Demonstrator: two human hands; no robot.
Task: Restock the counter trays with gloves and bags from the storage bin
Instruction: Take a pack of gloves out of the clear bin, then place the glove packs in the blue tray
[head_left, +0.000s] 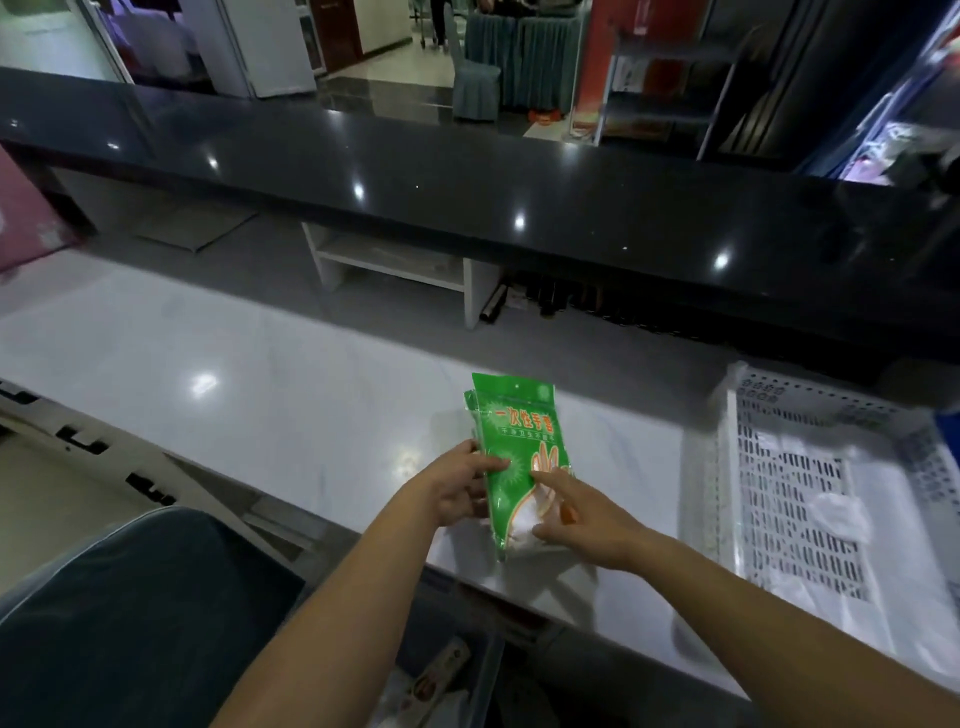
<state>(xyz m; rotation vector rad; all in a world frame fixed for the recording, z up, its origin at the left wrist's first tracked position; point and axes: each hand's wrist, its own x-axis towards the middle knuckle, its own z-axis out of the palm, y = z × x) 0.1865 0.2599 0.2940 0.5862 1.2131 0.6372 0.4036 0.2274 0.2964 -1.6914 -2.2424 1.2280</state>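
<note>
A green pack of disposable gloves stands tilted on the white counter, near its front edge. My left hand grips the pack's left side, thumb on the front. My right hand rests on the lower right of the pack with the index finger stretched across its front. There seem to be more than one pack stacked together. A white perforated tray lies to the right on the counter, holding clear plastic bags. The storage bin sits below the counter edge, partly hidden by my arms.
A raised black counter ledge runs across behind the white surface. A blue tray edge shows at far right. A dark chair back is at lower left. A white shelf unit stands under the black ledge.
</note>
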